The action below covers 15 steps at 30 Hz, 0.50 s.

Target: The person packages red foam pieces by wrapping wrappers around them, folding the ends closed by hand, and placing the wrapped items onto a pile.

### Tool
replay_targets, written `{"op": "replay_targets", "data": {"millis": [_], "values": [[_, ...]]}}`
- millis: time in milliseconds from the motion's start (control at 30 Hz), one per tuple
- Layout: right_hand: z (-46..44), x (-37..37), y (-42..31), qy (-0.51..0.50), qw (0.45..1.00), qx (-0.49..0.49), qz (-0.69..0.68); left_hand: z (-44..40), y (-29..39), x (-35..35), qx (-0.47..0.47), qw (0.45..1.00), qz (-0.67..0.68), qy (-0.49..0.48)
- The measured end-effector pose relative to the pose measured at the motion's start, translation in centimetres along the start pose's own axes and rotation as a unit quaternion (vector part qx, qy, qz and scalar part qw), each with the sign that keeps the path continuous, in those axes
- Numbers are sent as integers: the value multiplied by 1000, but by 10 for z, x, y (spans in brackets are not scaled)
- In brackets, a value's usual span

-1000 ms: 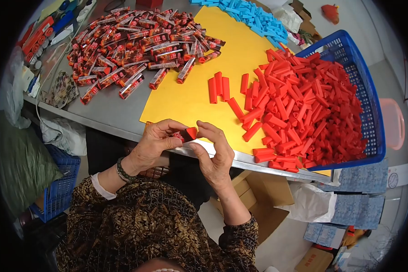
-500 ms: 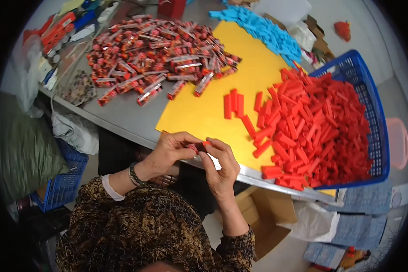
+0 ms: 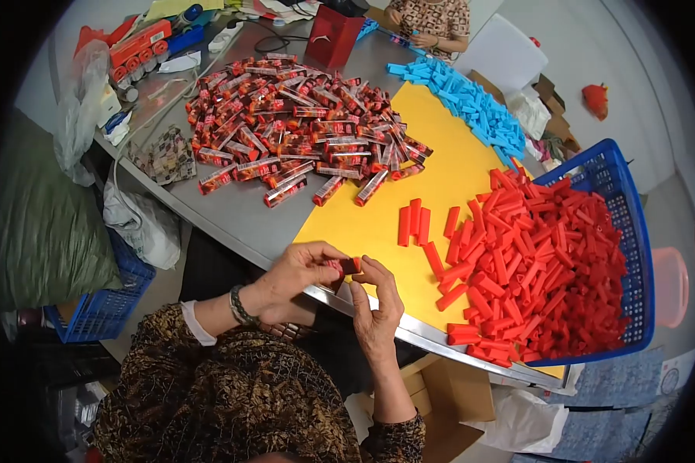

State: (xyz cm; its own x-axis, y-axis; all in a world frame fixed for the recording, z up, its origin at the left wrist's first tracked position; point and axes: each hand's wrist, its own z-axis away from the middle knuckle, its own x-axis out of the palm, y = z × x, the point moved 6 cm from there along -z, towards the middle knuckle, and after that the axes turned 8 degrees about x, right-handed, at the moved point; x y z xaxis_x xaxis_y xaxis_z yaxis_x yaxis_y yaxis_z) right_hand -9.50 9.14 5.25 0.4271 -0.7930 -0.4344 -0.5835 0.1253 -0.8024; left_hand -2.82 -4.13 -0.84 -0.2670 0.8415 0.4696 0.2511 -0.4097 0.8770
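Observation:
My left hand (image 3: 305, 274) pinches a small dark package with a red end (image 3: 349, 266) above the table's front edge. The fingers of my right hand (image 3: 377, 305) are at the package's red end, thumb and forefinger slightly apart; whether they touch it is hard to tell. Beyond my hands lies a yellow sheet (image 3: 347, 220). A heap of dark and red wrapped packages (image 3: 309, 131) is spread at the back left. On the right, many red triangular tubes (image 3: 533, 270) spill from a blue basket (image 3: 633, 270) onto the sheet.
Blue pieces (image 3: 471, 104) are heaped at the back of the sheet. A red box (image 3: 333, 38) stands behind the packages. Another person (image 3: 432, 23) is at the far side. Cloth (image 3: 166, 158) and a cable lie at left; a cardboard box (image 3: 448, 393) is below the table edge.
The view has shifted, so the table appears lower and further right, and the other person has come into view. My right fingers have closed in towards the package's red end.

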Motion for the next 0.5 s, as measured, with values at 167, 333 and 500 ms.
{"op": "replay_targets", "data": {"millis": [167, 333, 500], "values": [[7, -1, 15, -22, 1000, 13, -9, -47, 64, -70, 138, 924, -352, 54], [11, -1, 16, -57, 998, 19, -6, -87, 154, -93, 343, 633, -681, 135], [-3, -13, 37, -50, 996, 18, 72, -54, 69, -67, 211, 714, -665, -57]]}}
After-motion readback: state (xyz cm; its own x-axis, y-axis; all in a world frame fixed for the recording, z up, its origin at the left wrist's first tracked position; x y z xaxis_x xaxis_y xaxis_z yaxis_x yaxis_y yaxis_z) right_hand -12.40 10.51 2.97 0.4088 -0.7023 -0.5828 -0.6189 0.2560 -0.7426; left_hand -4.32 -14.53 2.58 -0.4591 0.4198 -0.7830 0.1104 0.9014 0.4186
